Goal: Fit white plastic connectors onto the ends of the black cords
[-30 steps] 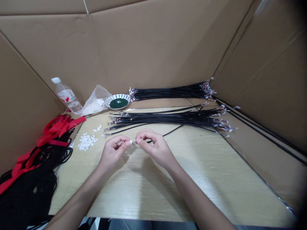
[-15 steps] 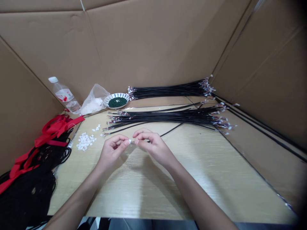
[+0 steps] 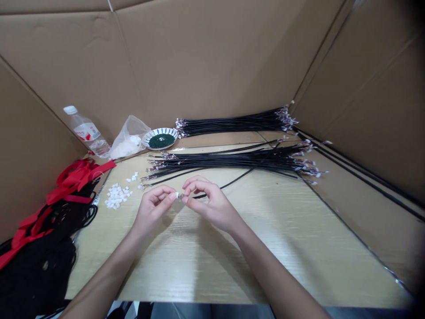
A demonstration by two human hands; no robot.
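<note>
My left hand (image 3: 153, 207) pinches a small white connector (image 3: 177, 194) between thumb and forefinger. My right hand (image 3: 207, 201) pinches the wire end of a single black cable (image 3: 232, 180) right against that connector; the two hands almost touch. The cable runs up and right from my fingers toward a flat bundle of black cables (image 3: 232, 161) with bare coloured wire ends. A pile of loose white connectors (image 3: 116, 196) lies to the left of my left hand.
A second cable bundle (image 3: 232, 124) lies by the back cardboard wall. A striped dish of dark green bits (image 3: 161, 139), a clear plastic bag (image 3: 129, 137) and a water bottle (image 3: 84, 131) stand at back left. Red and black straps (image 3: 49, 208) are heaped at the left edge.
Both hands stay pinched together over the same spot on the table with only small finger shifts; the view has drifted slightly.
</note>
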